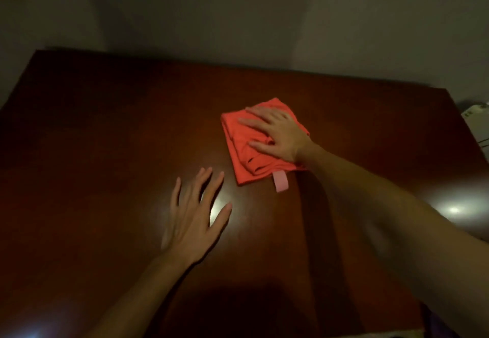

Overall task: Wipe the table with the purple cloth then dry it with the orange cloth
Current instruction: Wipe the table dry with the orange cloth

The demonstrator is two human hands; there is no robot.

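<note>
The folded orange cloth [242, 141] lies on the dark wooden table [105, 126], a little right of its middle, with a pale pink loop tag at its near edge. My right hand [277, 132] presses flat on the cloth's right half, fingers straight and spread. My left hand [195, 213] rests flat on the bare tabletop, down and to the left of the cloth, fingers spread, holding nothing. A bit of purple [436, 324] shows at the bottom right corner; I cannot tell whether it is the purple cloth.
A grey wall stands right behind the table's far edge. A white object [479, 123] sits beyond the table's right edge. Bright light reflections mark the glossy tabletop near my left hand and at the right.
</note>
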